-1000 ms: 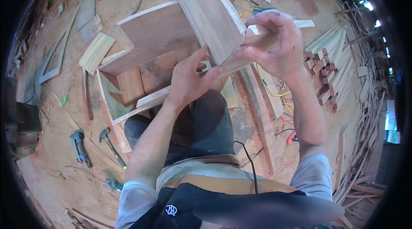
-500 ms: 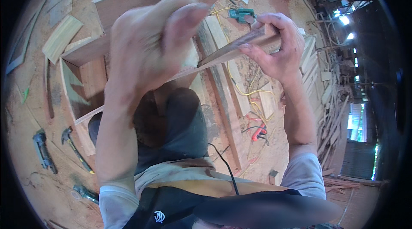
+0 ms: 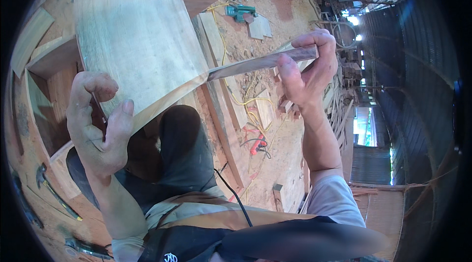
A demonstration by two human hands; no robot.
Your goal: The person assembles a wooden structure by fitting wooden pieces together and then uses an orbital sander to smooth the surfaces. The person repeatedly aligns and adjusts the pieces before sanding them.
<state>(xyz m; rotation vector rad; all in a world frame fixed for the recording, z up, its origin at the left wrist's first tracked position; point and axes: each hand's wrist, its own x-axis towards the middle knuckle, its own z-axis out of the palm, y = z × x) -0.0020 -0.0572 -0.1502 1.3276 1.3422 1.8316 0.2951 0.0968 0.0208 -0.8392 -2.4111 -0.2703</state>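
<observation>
A wide pale wooden board (image 3: 142, 31) stretches away in front of me, over my bent knees. My left hand (image 3: 101, 124) is curled about its near left corner, thumb on one side and fingers on the other. From its near right corner a narrow, darker wooden strip (image 3: 260, 63) runs out to the right. My right hand (image 3: 312, 72) grips the strip's far end between thumb and fingers. I cannot tell whether strip and board are joined or one piece.
An open wooden box frame (image 3: 37, 90) stands at the left, with a hammer (image 3: 54, 190) and a dark tool (image 3: 86, 248) below it. Long planks (image 3: 221, 129), a yellow cord (image 3: 251, 100), a green power tool (image 3: 241, 14) and a red tool (image 3: 256, 145) lie on the dusty ground.
My left hand has come down and left, from a blurred place high in front to the board's near corner. The pale board now shows its broad face. My right hand keeps its grip.
</observation>
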